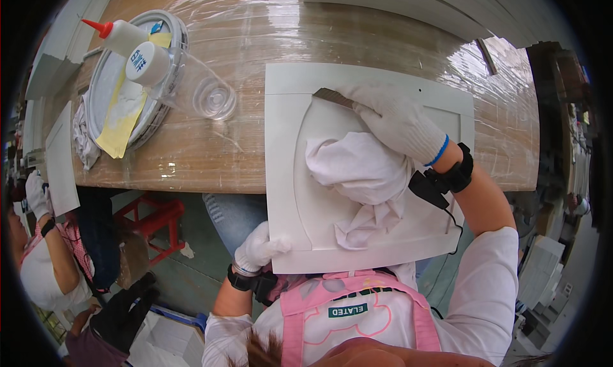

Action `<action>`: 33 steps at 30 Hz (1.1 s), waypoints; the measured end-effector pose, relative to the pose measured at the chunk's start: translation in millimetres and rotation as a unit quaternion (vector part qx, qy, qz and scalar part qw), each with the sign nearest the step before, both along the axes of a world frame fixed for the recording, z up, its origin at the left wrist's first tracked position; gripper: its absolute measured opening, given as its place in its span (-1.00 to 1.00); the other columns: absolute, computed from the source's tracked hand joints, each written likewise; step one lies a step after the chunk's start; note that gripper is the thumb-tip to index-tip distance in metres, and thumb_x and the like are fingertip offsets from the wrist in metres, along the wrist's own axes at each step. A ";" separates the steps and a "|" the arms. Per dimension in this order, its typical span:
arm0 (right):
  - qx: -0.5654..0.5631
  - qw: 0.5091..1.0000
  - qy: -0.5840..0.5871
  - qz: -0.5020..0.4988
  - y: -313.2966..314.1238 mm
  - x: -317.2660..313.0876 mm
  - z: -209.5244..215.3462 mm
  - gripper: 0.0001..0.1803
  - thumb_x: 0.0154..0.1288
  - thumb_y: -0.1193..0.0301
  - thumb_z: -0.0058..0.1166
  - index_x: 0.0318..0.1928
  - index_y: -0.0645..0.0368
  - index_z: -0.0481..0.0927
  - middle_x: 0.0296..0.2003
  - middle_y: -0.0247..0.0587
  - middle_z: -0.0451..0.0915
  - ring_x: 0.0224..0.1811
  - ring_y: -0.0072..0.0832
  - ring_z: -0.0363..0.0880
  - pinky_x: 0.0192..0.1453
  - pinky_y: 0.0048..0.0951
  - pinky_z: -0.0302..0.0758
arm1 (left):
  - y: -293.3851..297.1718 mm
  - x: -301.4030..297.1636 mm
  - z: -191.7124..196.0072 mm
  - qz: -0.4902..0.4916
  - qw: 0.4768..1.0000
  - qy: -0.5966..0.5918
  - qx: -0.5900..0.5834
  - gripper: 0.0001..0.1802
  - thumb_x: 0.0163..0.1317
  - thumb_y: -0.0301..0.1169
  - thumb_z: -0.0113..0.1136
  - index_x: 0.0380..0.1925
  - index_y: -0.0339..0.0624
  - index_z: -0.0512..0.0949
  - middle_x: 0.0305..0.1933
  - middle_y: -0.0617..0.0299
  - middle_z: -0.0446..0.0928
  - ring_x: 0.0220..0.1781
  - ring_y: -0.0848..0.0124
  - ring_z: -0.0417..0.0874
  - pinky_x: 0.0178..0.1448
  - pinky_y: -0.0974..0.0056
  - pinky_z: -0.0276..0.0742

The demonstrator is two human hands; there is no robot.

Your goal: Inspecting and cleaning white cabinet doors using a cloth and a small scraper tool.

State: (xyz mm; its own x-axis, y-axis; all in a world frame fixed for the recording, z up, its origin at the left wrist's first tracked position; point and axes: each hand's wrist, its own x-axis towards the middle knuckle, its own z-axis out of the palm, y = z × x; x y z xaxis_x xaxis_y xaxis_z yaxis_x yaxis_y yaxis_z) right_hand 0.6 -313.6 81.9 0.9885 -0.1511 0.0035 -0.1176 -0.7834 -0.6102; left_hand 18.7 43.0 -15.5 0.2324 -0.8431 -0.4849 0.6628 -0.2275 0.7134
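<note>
At the far left, a co-worker's gloved hand (36, 194) is seen on a separate white board (62, 163). On the table (255, 22), one round tray (134, 80) holds one glue bottle (137, 51) with a red tip, one yellow sheet (124, 118) and one grey rag (83, 137); one clear plastic cup (214, 99) lies beside it.

One white panel (287, 143) juts over the table's near edge. Its lower left corner is gripped by the gloved left hand (258, 247). One white cloth (361, 175) lies on the panel's recessed middle. One small sanding block (333, 97) is pressed onto the curved groove by the gloved right hand (396, 121), fingers closed on it.

The work is judged to be midway: the upper left of the groove is being treated, while how much of the rest is finished cannot be told.
</note>
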 end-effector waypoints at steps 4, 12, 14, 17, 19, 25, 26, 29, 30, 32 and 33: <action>0.030 0.999 0.003 -0.015 2.7 -2.7 7.3 -0.69 0.37 0.47 -0.03 0.08 0.17 0.61 -0.03 0.02 0.64 0.03 -0.03 0.58 0.15 -0.24 0.50 | -0.3 0.8 -0.1 -0.003 1.000 0.003 -0.003 -0.41 0.13 -0.17 0.34 0.05 -0.38 0.51 -0.10 0.25 0.61 -0.12 0.50 0.57 -0.03 0.37 0.52; 0.066 0.996 0.032 -0.043 3.8 -1.8 7.7 -0.65 0.36 0.50 -0.03 0.12 0.14 0.61 -0.01 0.03 0.64 0.07 -0.06 0.58 0.19 -0.28 0.49 | -0.2 0.1 0.6 -0.001 1.000 0.010 -0.011 -0.41 0.15 -0.18 0.32 0.09 -0.37 0.51 -0.03 0.20 0.62 -0.05 0.47 0.60 0.04 0.34 0.53; 0.013 1.000 0.006 -0.028 3.8 -1.6 5.1 -0.64 0.35 0.50 -0.04 0.13 0.13 0.61 0.00 0.04 0.63 0.07 -0.07 0.58 0.19 -0.29 0.49 | -0.5 0.2 0.7 0.001 1.000 0.003 -0.017 -0.40 0.15 -0.17 0.32 0.09 -0.38 0.51 -0.04 0.21 0.62 -0.06 0.47 0.60 0.05 0.34 0.53; 0.051 0.998 0.010 -0.040 3.4 -2.8 6.0 -0.64 0.35 0.50 -0.05 0.12 0.13 0.61 0.00 0.03 0.63 0.07 -0.06 0.58 0.19 -0.28 0.50 | -0.5 0.1 0.4 -0.001 1.000 0.001 -0.014 -0.40 0.15 -0.16 0.32 0.09 -0.38 0.51 -0.04 0.21 0.63 -0.06 0.47 0.60 0.04 0.34 0.53; 0.058 0.997 0.021 -0.039 3.3 -1.7 8.9 -0.65 0.35 0.50 -0.04 0.11 0.13 0.61 0.00 0.03 0.64 0.06 -0.06 0.58 0.18 -0.26 0.50 | -1.4 1.1 1.8 -0.003 1.000 0.003 -0.014 -0.40 0.15 -0.16 0.32 0.08 -0.38 0.51 -0.04 0.21 0.63 -0.06 0.47 0.60 0.04 0.34 0.53; 0.027 0.999 0.009 -0.040 5.4 0.5 5.7 -0.66 0.34 0.48 -0.04 0.09 0.12 0.62 -0.01 0.02 0.64 0.04 -0.03 0.58 0.15 -0.22 0.51 | -0.3 -0.5 0.3 0.002 1.000 0.007 -0.013 -0.41 0.15 -0.15 0.32 0.06 -0.38 0.52 -0.06 0.21 0.63 -0.08 0.48 0.60 0.01 0.35 0.53; 0.014 0.999 0.001 -0.042 5.5 0.3 3.7 -0.66 0.34 0.49 -0.03 0.09 0.11 0.62 -0.02 0.02 0.64 0.03 -0.02 0.58 0.13 -0.21 0.51 | -0.3 -0.6 0.2 0.001 1.000 0.011 -0.010 -0.41 0.15 -0.15 0.33 0.06 -0.38 0.52 -0.07 0.22 0.62 -0.08 0.48 0.59 0.01 0.35 0.53; 0.004 0.999 -0.011 -0.036 4.3 0.4 -3.1 -0.66 0.33 0.50 -0.05 0.08 0.10 0.63 -0.04 0.00 0.64 0.00 -0.01 0.58 0.11 -0.20 0.52 | -0.8 0.0 1.7 0.002 1.000 0.004 -0.006 -0.42 0.15 -0.15 0.33 0.05 -0.38 0.53 -0.09 0.24 0.62 -0.09 0.50 0.58 -0.01 0.36 0.52; 0.005 0.999 -0.011 -0.036 5.1 0.7 -2.9 -0.66 0.33 0.50 -0.05 0.08 0.10 0.63 -0.04 0.00 0.64 0.00 -0.01 0.58 0.11 -0.20 0.52 | -0.7 -0.2 1.4 0.002 1.000 0.004 -0.006 -0.42 0.15 -0.15 0.33 0.05 -0.38 0.53 -0.09 0.24 0.62 -0.09 0.50 0.58 -0.01 0.36 0.52; -0.027 0.999 -0.034 -0.032 8.0 0.6 -0.8 -0.65 0.33 0.50 -0.06 0.08 0.09 0.63 -0.12 0.01 0.64 -0.08 0.01 0.58 0.05 -0.16 0.52 | -0.8 -0.2 1.2 0.002 1.000 0.002 -0.011 -0.41 0.14 -0.15 0.33 0.04 -0.39 0.53 -0.09 0.25 0.61 -0.10 0.51 0.57 -0.01 0.36 0.52; -0.027 0.999 -0.034 -0.032 9.3 0.6 -0.6 -0.65 0.33 0.50 -0.06 0.08 0.09 0.63 -0.12 0.01 0.64 -0.08 0.01 0.58 0.05 -0.16 0.52 | -0.9 -0.1 1.4 0.002 1.000 0.002 -0.012 -0.41 0.14 -0.15 0.33 0.04 -0.39 0.53 -0.09 0.25 0.61 -0.10 0.51 0.57 -0.01 0.36 0.52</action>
